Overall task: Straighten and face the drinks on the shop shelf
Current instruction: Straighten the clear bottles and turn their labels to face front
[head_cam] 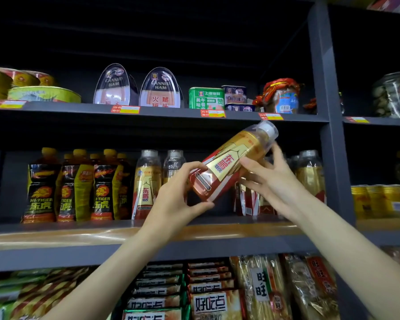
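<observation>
red-gold bottle (pixel 231 162), black-yellow tiger bottles (pixel 42 188)

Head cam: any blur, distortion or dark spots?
Head view: right hand fingers motion-blurred, held bottle label readable; wide-angle bends the upright; top shelf bay black; snack packs and jar at the edges soft.

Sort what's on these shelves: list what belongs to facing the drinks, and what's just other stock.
Part of the job:
- tilted gold bottle held by left hand and right hand
- matching gold bottles
- Hi-Tiger bottles

Other stock:
- canned ham
- green tin
- biscuit packs
</observation>
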